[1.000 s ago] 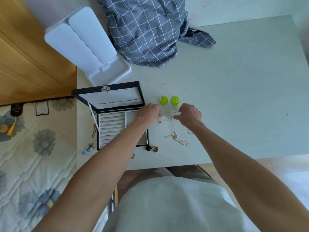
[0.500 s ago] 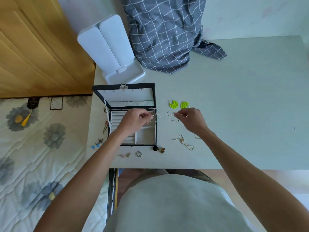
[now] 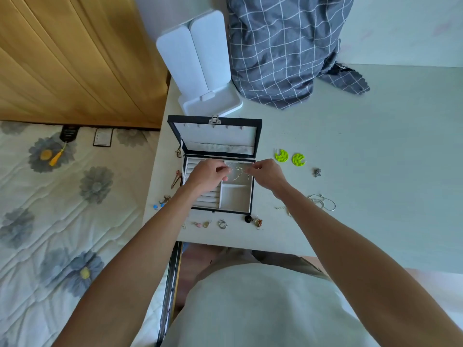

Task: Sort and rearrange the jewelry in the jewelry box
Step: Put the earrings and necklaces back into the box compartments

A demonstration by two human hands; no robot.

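An open black jewelry box (image 3: 252, 196) with a white lining stands at the table's left edge, lid up. My left hand (image 3: 208, 175) and my right hand (image 3: 268, 174) are both over the box, each pinching one end of a thin pale chain necklace (image 3: 239, 171) that hangs above the upper right compartment. Two neon green earrings (image 3: 290, 158) lie to the right of the box. Another silvery chain (image 3: 323, 202) lies by my right forearm. Small earrings and rings (image 3: 222, 224) sit along the table's front edge.
A white folded stand (image 3: 200, 61) rises behind the box, beside a grey checked cloth bundle (image 3: 283, 46). A small dark charm (image 3: 317, 172) lies right of the green earrings. Hair clips and blue studs (image 3: 160, 204) sit left of the box. A bed borders the table on the left.
Both hands have carried the thin chain leftward from the table, near the green earrings, to above the box's right compartment. The camera view shifted too.
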